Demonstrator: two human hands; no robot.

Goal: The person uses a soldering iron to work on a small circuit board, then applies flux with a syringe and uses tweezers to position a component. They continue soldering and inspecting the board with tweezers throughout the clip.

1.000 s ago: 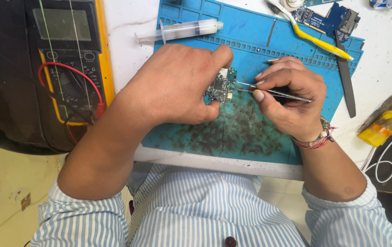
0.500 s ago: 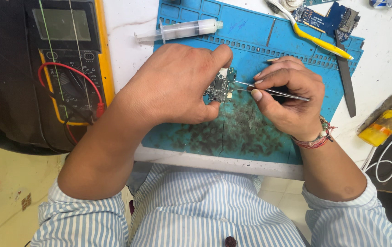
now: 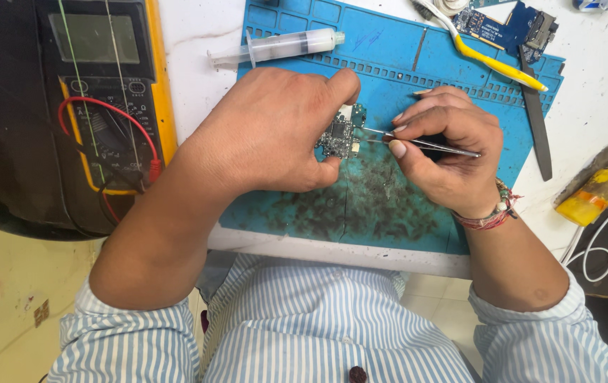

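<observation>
A blue work mat point(image 3: 403, 64) covers the white bench, its near half stained dark, and offers the widest flat room; a multimeter point(image 3: 105, 92) crowds its left side, while a syringe point(image 3: 275, 47), a yellow-handled brush point(image 3: 488, 58) and a dark flat blade point(image 3: 535, 120) line its far and right edges, so free movement looks best toward the mat's near middle. The left hand point(image 3: 268, 135) pinches a small circuit board point(image 3: 339, 135) by its edges, just above the mat. The board appears light, stiff and fragile, best held by the rim. The right hand point(image 3: 445, 152) clasps thin tweezers point(image 3: 424, 144), tips at the board.
</observation>
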